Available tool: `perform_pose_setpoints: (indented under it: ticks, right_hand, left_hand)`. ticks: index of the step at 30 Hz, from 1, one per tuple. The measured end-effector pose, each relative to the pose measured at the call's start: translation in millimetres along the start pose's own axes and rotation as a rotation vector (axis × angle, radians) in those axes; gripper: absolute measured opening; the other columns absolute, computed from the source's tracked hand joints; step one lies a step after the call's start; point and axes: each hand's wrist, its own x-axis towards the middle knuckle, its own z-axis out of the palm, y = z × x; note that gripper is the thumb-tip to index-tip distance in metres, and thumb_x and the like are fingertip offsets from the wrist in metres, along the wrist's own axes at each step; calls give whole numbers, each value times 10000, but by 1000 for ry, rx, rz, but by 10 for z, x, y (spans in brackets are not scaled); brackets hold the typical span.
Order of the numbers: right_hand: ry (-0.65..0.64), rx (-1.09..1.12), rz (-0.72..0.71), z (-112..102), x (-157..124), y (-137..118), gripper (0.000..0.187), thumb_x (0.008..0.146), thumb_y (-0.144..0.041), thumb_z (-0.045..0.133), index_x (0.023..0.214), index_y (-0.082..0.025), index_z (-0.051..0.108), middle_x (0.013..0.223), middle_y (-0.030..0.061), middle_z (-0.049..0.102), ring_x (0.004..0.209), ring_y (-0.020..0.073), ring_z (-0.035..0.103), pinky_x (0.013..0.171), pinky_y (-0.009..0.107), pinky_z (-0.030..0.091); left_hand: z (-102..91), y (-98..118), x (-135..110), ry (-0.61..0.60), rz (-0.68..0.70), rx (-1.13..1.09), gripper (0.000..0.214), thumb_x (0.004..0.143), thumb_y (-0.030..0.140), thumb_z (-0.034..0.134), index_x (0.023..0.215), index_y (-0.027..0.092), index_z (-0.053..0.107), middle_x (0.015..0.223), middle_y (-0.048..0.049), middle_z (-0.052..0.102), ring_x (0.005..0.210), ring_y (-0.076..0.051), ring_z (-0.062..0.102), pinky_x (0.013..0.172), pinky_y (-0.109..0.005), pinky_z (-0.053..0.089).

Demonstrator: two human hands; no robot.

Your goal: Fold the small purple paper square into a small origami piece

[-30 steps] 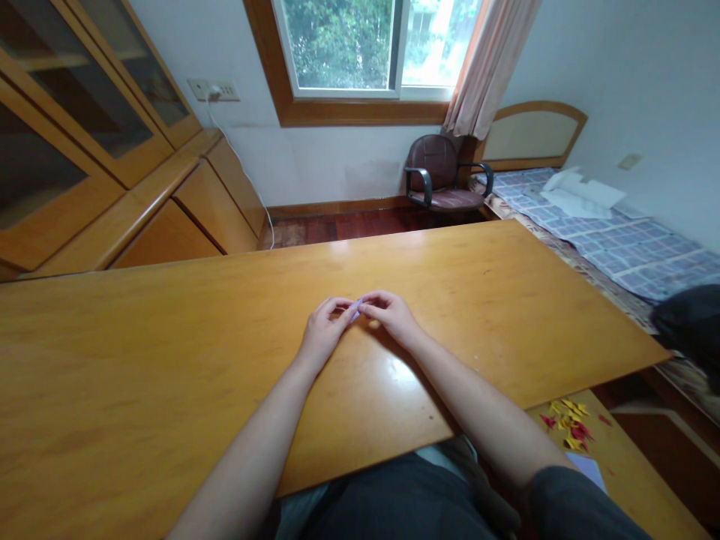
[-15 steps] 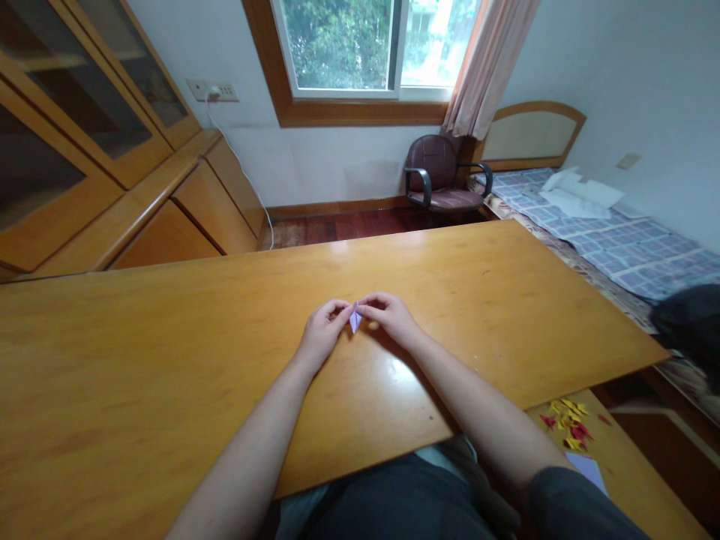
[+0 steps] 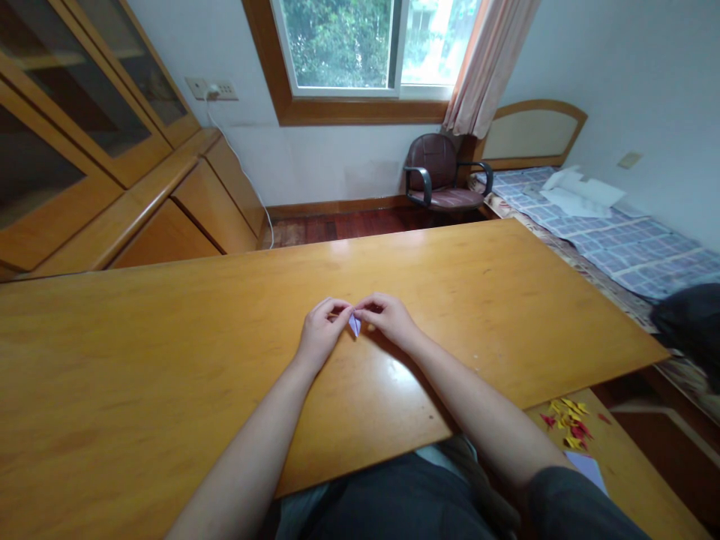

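Note:
A small folded piece of purple paper (image 3: 355, 325) is pinched between both hands over the middle of the wooden table (image 3: 185, 360). Its pointed end hangs down toward me, while the upper part is covered by fingertips. My left hand (image 3: 325, 328) grips it from the left with thumb and forefinger closed. From the other side, my right hand (image 3: 389, 318) holds it the same way, the fingertips of both hands nearly touching at the top of the paper.
On a lower surface at the right lie several small folded yellow and red paper pieces (image 3: 571, 420) beside purple paper (image 3: 586, 469). Beyond the table stand an armchair (image 3: 436, 169), a bed (image 3: 619, 240) and a wooden cabinet (image 3: 151, 202). A dark bag-like object (image 3: 691, 326) sits at the right edge.
The purple paper's point has shifted slightly down, and its top is now more covered by the fingertips. Both hands stay in nearly the same place, still pinching it.

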Motion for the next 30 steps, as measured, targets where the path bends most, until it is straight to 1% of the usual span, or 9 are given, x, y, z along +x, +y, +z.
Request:
perform_pose_setpoints:
  ticks: [5, 8, 10, 15, 19, 23, 25, 28, 30]
  right_hand:
    - [3, 35, 34, 23, -8, -36, 208, 781, -374, 731, 829, -171, 728, 806, 40, 712, 746, 161, 633, 713, 286, 477]
    - [-60, 141, 148, 59, -20, -40, 281, 716, -374, 778, 878, -159, 702, 788, 29, 704, 705, 148, 625, 666, 269, 476]
    - [-105, 228, 214, 73, -26, -36, 289, 724, -383, 761, 887, -156, 687, 766, 21, 696, 673, 140, 615, 624, 256, 465]
    - [-75, 293, 270, 61, -23, -30, 269, 702, -368, 762, 845, -156, 680, 698, -3, 670, 602, 112, 564, 563, 226, 416]
    - [-74, 240, 256, 56, -16, -20, 252, 726, -359, 735, 869, -155, 697, 697, -4, 666, 587, 107, 545, 546, 220, 402]
    - [-81, 182, 220, 61, -13, -3, 276, 754, -392, 716, 898, -156, 717, 764, 19, 695, 646, 127, 573, 574, 232, 420]
    - [-80, 181, 200, 57, -10, 9, 305, 766, -398, 713, 950, -154, 715, 797, 27, 704, 665, 131, 583, 581, 234, 422]
    - [-57, 235, 152, 44, -5, 30, 350, 774, -381, 720, 1047, -165, 681, 820, 21, 703, 677, 127, 594, 604, 236, 433]
    - [-25, 256, 115, 35, 0, 38, 338, 771, -361, 729, 1048, -175, 670, 825, 16, 704, 708, 130, 611, 655, 246, 453]
  left_hand:
    - [12, -22, 15, 25, -70, -81, 166, 806, 353, 672, 774, 192, 698, 784, -21, 699, 771, -179, 635, 750, -267, 476]
    - [18, -33, 27, 57, -126, -198, 194, 799, 374, 671, 789, 180, 676, 765, -15, 683, 735, -165, 623, 738, -266, 479]
    - [27, -46, 33, 64, -170, -292, 234, 791, 406, 675, 810, 174, 656, 758, -11, 675, 699, -153, 614, 715, -264, 485]
    - [58, -94, 41, 72, -266, -450, 294, 750, 438, 709, 828, 174, 606, 749, 0, 670, 657, -134, 614, 690, -260, 499]
    - [58, -130, 41, 69, -283, -493, 323, 734, 423, 735, 902, 186, 592, 779, 8, 671, 662, -131, 632, 666, -249, 506]
    - [40, -122, 35, -3, -225, -325, 314, 722, 412, 768, 908, 175, 681, 841, -26, 698, 768, -158, 655, 726, -256, 513]
    - [33, -106, 33, -34, -231, -294, 307, 732, 434, 759, 881, 169, 710, 835, -40, 712, 769, -168, 655, 734, -267, 514]
    - [30, -91, 34, -22, -257, -366, 321, 724, 450, 770, 851, 161, 711, 809, -40, 714, 756, -167, 652, 730, -271, 520]
    - [31, -90, 35, -7, -283, -436, 332, 716, 447, 782, 852, 156, 699, 799, -36, 711, 733, -155, 651, 713, -264, 524]
